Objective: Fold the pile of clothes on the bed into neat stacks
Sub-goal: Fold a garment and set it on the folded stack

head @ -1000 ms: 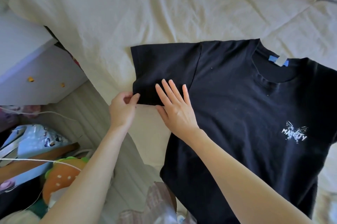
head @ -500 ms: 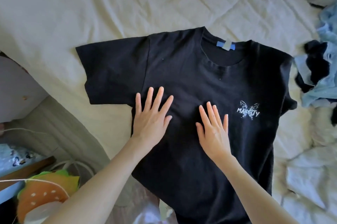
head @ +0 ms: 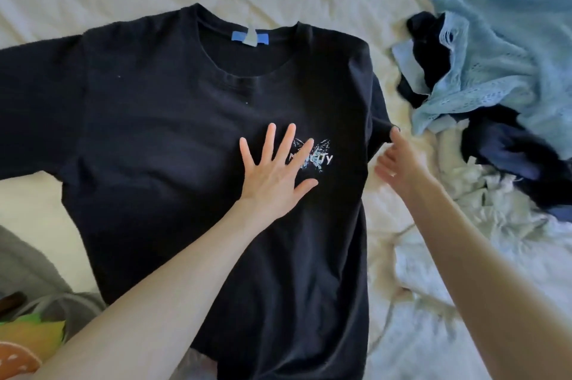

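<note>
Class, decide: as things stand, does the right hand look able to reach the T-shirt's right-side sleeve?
Probably yes. The right hand is already at the sleeve edge of the black T-shirt, with nothing lying between them.

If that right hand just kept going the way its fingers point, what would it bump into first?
The right hand points up toward the black T-shirt's right sleeve; its fingertips look to be already at the sleeve's edge. That would likely come first, with the light blue knit further off. The hand is blurred, so contact is uncertain.
</note>
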`<state>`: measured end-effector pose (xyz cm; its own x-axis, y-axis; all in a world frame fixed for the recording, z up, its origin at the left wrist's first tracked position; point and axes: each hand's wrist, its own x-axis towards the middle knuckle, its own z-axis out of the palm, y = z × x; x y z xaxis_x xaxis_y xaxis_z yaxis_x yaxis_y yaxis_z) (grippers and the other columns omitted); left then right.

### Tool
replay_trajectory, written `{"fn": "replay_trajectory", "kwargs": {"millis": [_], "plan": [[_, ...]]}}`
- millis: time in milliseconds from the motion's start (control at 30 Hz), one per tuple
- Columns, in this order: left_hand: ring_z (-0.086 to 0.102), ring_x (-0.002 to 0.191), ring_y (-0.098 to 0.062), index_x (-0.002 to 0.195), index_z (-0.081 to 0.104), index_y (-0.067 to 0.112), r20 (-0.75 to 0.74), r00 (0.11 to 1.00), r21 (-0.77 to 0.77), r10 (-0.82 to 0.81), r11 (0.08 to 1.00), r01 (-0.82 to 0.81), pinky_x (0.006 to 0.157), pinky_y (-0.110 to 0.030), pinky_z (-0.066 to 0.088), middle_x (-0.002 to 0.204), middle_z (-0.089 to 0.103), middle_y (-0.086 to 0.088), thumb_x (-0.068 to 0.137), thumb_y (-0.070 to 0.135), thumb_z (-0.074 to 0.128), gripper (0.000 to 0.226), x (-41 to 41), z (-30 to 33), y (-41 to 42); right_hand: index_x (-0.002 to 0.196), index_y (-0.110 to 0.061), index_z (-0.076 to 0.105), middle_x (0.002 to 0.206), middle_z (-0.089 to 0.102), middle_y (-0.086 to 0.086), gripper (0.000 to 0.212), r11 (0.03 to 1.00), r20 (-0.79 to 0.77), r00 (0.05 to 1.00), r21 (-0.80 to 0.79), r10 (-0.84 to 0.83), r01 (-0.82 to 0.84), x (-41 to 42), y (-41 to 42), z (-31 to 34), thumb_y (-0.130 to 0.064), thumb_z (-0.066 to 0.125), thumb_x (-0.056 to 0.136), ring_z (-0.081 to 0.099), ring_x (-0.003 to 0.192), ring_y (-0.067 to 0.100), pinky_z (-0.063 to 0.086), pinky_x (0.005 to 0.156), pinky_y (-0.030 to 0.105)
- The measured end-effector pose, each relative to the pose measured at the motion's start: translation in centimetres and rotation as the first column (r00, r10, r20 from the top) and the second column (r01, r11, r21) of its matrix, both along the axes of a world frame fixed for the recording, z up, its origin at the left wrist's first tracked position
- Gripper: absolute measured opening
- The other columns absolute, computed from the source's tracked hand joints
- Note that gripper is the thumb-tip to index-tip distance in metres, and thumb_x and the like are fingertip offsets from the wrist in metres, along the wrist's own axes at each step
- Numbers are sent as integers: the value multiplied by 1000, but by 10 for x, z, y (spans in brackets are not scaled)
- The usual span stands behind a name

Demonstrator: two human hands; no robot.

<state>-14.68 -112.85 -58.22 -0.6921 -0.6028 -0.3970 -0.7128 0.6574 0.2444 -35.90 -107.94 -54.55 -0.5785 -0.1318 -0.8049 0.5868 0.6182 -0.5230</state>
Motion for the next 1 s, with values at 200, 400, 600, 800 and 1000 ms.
{"fn": "replay_trajectory", "kwargs": {"millis": [200,400,600,800,1000], "plan": [[-21,142,-30,147,-8,39,155,986,33,60,997,-66,103,-70,-6,157,-19,3,82,75,23,81,-14,-19,-2,80,-8,52,77,53,6,16,983,219,975,-181,36,4,-32,-9,5,-16,62,90,55,67,17,56,69,26],[-22,142,-29,146,-11,41,271,961,62,58,995,-78,104,-70,-2,156,-22,4,82,75,28,83,-24,-11,-5,60,-18,49,58,49,-9,30,975,-424,904,-219,-53,-46,-47,29,16,-13,66,83,49,56,2,46,58,15],[-20,143,-29,146,-11,42,307,950,53,59,995,-79,105,-69,3,156,-21,6,81,76,28,84,-27,-8,-6,82,-10,56,69,52,-2,19,939,-455,821,156,344,-306,-47,78,-9,-27,61,88,48,67,12,36,67,25],[-20,143,-29,147,-9,40,282,956,-3,80,997,-82,105,-70,3,157,-19,5,82,74,29,83,-26,-13,1,107,-4,57,103,61,10,29,795,-735,423,258,530,-549,-80,24,-6,-29,52,94,54,94,23,27,70,17],[-19,143,-29,146,-12,40,262,961,-57,93,995,-80,104,-70,1,157,-20,4,82,75,27,83,-24,-19,4,85,-6,58,84,57,7,26,671,-620,343,428,705,-605,-97,-40,-9,-30,53,92,50,85,26,32,69,29]]}}
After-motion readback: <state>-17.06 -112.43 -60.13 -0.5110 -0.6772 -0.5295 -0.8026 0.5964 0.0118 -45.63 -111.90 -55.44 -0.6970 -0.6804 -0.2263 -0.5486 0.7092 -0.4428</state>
